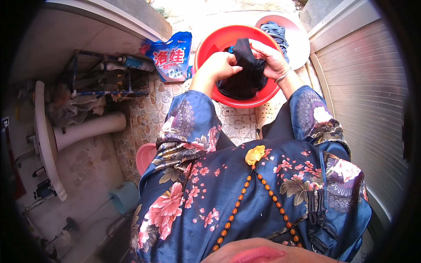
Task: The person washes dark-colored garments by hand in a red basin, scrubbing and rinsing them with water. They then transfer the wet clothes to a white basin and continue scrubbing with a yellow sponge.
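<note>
Black soft cloth (pixel 249 70), bunched and partly folded, is held over and inside a round, bright-red plastic basin (pixel 245 104), between the person's two hands. The left hand (pixel 223 66) has a narrow grip, thumb and fingers pinched on the cloth's left edge; the right hand (pixel 272 63) grips its other side, its fingertips partly hidden. Holding it from both sides probably keeps the fabric spread between them, while its lower part hangs within the rim, likely so that anything dripping stays inside. A pale bangle (pixel 283 75) circles the right wrist. Just beyond the basin, to the right, a pale-pink shallow round tub (pixel 300 49) bears a crumpled blue-grey cloth (pixel 277 36), perhaps set apart to keep the pieces separate. To the left, a shiny blue-and-white plastic bag (pixel 169 59) stands on the stone-patterned floor (pixel 232 125), seemingly placed within easy reach. Farther left are a blue-framed metal rack (pixel 112 93) and a white pedestal sink (pixel 44 140).
</note>
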